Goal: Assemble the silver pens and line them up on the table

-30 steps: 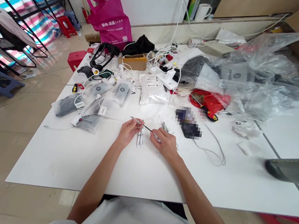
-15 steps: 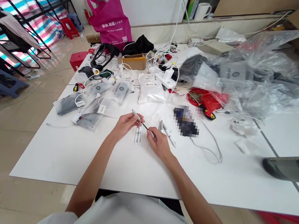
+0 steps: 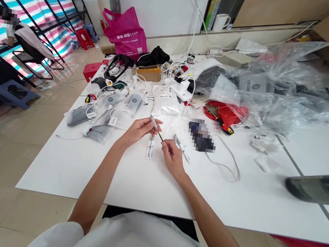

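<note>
My left hand (image 3: 139, 131) pinches the silver-white front part of a pen (image 3: 153, 122) between thumb and fingers, its tip pointing up and away. A thin dark pen refill (image 3: 160, 136) runs from that part down to my right hand (image 3: 173, 158), whose closed fingers grip its lower end. Whether another pen part is inside the right hand is hidden. Just below the left fingers, white pens (image 3: 149, 148) lie side by side on the white table (image 3: 142, 186). More pens (image 3: 183, 149) lie slantwise beyond the right hand, partly covered by it.
Bagged grey pouches (image 3: 98, 133) and cables lie to the left. A white plastic parcel (image 3: 166, 101) is ahead, with a red bag (image 3: 228, 113) and clear plastic wrap (image 3: 297, 106) farther right. A dark bottle (image 3: 318, 187) lies at right. A person sits far left.
The camera view has shifted a little. The pen part in my left hand is tilted more steeply, and the left fingers are more spread. Both hands keep their hold.
</note>
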A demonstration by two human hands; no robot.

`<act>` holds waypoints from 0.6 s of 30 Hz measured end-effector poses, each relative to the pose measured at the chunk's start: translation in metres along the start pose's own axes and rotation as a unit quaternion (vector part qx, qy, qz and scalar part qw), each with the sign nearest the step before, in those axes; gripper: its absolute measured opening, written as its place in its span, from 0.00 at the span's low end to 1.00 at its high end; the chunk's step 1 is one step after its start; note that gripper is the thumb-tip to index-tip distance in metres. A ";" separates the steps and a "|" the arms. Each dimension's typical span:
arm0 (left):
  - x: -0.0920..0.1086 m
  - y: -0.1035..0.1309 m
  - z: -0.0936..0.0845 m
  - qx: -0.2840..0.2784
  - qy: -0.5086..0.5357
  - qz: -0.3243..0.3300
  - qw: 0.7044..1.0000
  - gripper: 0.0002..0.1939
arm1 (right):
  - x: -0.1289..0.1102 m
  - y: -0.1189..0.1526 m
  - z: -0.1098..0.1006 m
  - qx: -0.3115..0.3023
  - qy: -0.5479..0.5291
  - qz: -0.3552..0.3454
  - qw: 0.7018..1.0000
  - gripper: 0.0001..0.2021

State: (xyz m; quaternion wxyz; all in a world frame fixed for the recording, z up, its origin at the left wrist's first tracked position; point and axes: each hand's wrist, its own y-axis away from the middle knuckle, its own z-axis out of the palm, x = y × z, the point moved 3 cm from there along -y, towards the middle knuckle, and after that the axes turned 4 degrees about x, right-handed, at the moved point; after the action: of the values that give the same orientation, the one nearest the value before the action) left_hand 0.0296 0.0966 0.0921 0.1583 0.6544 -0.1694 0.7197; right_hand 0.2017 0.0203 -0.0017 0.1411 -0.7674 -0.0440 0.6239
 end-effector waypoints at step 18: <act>0.017 -0.004 0.006 -0.009 -0.056 0.042 0.998 0.19 | 0.001 0.003 0.005 -0.035 -0.080 0.036 0.996 0.20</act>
State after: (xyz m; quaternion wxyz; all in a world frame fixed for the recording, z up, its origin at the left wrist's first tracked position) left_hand 0.0347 0.0975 0.1093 0.1240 0.6843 -0.2119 0.6866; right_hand 0.1973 0.0188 -0.0041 0.0876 -0.7204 -0.0487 0.6862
